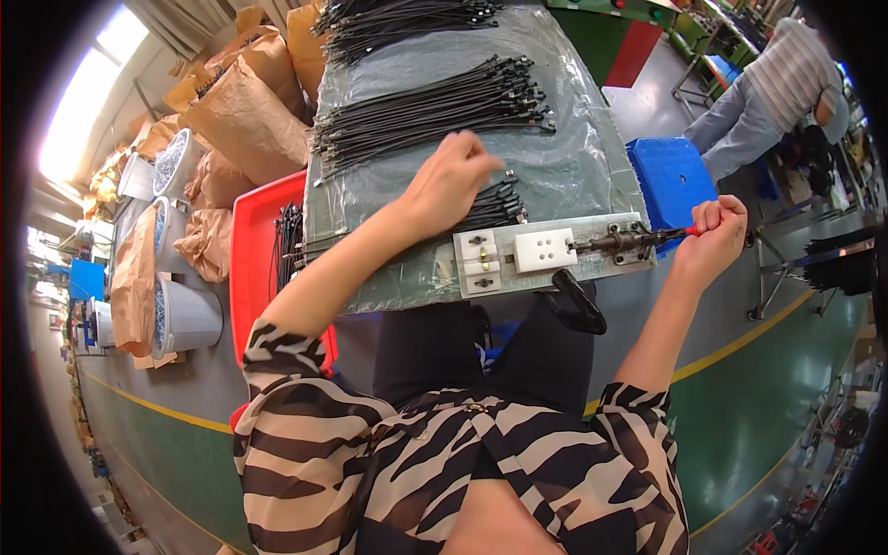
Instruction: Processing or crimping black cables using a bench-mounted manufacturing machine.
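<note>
My left hand point(449, 185) hangs over the table between two bunches of black cables, its fingers curled together. Whether anything is pinched in them is hidden. Beneath it lies a small bunch of black cables point(495, 203), and beyond it a larger bunch of black cables point(430, 109) with small connector ends. My right hand point(720, 228) is wrapped round the red handle of a toggle clamp point(624, 240). This clamp is mounted on a metal plate with a white block point(546, 251) and a smaller slotted white block point(480, 262). A black lever point(581, 303) sticks out over the table's near edge.
Plastic film covers the table point(388, 268). A red tray point(248, 240) with cables stands left, near paper sacks point(250, 120) and grey buckets point(190, 316). A blue stool point(668, 176) is on the right; a person point(777, 88) stands beyond it.
</note>
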`<state>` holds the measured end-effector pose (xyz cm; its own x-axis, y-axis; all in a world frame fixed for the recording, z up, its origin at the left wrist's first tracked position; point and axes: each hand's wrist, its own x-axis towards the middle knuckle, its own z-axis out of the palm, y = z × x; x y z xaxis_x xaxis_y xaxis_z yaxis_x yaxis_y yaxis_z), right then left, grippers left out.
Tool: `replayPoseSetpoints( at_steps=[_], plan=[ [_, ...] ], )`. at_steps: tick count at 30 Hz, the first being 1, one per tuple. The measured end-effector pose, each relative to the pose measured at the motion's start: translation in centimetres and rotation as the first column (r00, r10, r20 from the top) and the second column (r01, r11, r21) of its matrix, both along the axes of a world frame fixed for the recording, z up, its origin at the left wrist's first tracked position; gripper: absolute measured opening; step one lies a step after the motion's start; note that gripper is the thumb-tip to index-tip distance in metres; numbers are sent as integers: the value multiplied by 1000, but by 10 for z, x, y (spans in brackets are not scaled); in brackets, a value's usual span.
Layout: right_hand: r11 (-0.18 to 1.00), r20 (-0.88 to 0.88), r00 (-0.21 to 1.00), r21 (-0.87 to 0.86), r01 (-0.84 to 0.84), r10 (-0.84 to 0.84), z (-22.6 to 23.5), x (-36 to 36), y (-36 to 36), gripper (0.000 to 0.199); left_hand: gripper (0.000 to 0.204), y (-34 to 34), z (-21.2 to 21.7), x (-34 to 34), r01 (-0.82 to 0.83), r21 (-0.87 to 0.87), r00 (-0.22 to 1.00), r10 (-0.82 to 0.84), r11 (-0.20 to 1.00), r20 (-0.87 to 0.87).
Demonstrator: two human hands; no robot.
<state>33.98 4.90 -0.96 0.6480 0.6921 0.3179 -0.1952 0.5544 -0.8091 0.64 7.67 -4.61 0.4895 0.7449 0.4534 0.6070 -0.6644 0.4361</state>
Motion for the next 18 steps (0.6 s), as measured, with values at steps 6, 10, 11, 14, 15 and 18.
replayPoseSetpoints(
  at_steps=[6, 10, 11, 14, 15, 18],
  plan=[
    [1000, 23, 999, 0, 27, -27, 13, -3, 0, 13, 15, 85, -17, 29, -54, 209, 998, 56, 976, -2],
    [1000, 31, 999, -8, 17, -17, 11, 3, -1, 13, 14, 92, -19, 39, -32, 222, 995, 53, 974, -87],
    [1000, 33, 999, -4, 11, -10, 10, 5, 1, 13, 15, 90, -15, 40, -31, 195, 995, 49, 980, -88],
    [1000, 7, 1000, 1, -12, 12, -1, 17, 10, 13, 20, 66, 18, 47, 7, 132, 1000, -3, 991, -26],
    [1000, -18, 999, 12, -29, 29, -4, 24, 15, 13, 23, 53, 36, 48, 48, 196, 999, -49, 979, -2],
    [995, -239, 969, -62, -78, 61, -33, 59, 20, 11, 32, 0, 67, 43, 149, 224, 988, -151, 963, -6]
  ],
)
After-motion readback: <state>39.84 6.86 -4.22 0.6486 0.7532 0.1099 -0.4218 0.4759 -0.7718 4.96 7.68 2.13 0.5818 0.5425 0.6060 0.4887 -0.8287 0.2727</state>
